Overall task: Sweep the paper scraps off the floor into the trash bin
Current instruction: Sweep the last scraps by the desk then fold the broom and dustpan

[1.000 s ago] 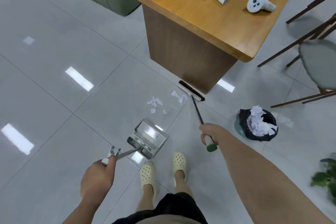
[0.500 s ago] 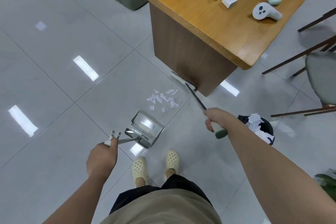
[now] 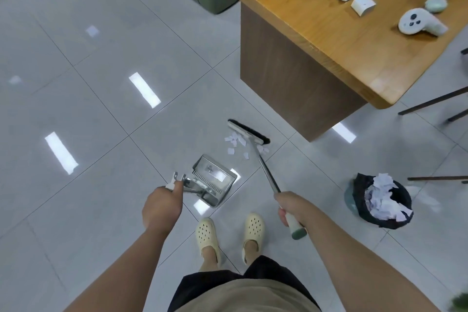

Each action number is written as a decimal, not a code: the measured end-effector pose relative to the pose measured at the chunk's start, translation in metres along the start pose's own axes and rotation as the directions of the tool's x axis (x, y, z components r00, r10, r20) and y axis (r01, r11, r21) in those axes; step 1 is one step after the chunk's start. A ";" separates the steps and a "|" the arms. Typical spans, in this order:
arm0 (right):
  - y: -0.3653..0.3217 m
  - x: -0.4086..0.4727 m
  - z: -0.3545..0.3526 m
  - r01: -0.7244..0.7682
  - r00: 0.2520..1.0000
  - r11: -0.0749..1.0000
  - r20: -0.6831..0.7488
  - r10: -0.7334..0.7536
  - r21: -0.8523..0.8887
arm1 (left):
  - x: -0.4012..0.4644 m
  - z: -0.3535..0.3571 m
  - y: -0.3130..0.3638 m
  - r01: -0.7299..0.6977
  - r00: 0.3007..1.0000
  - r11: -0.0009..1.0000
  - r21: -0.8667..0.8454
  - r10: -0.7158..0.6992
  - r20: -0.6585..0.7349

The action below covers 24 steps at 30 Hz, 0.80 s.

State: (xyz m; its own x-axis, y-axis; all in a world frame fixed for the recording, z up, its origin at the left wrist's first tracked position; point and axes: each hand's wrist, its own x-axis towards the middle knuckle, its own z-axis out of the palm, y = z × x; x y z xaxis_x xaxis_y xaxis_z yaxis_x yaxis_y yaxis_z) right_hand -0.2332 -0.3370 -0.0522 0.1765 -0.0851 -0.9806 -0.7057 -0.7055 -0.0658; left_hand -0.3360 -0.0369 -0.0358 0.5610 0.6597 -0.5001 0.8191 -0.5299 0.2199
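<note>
Gripping the broom (image 3: 255,145) in our right hand (image 3: 291,206) and the dustpan (image 3: 215,181) handle in our left hand (image 3: 162,206), we corral paper scraps (image 3: 235,143). We should draw short, low strokes toward the pan's mouth.

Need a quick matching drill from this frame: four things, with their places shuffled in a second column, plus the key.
Things:
1. broom head
2. dustpan
3. trash bin
4. white controller

Places:
A. on the wooden table
B. on the floor to the person's right, holding crumpled paper
C. on the floor just beyond the paper scraps
D. in front of the feet, its handle held by the left hand

Pairs: 1-C, 2-D, 3-B, 4-A
</note>
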 end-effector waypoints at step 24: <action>0.020 -0.081 0.023 -0.122 0.992 0.923 0.070 0.104 0.364 | 0.108 -0.025 0.047 -0.231 0.962 0.972 0.032 0.224 0.154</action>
State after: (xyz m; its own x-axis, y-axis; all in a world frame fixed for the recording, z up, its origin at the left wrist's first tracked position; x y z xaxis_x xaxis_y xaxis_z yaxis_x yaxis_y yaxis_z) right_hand -0.2769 -0.3282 0.0217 0.0539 -0.1082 -0.9927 -0.9230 -0.3846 -0.0082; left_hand -0.2334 0.0228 -0.0589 0.7046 0.4340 -0.5615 0.6629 -0.6849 0.3024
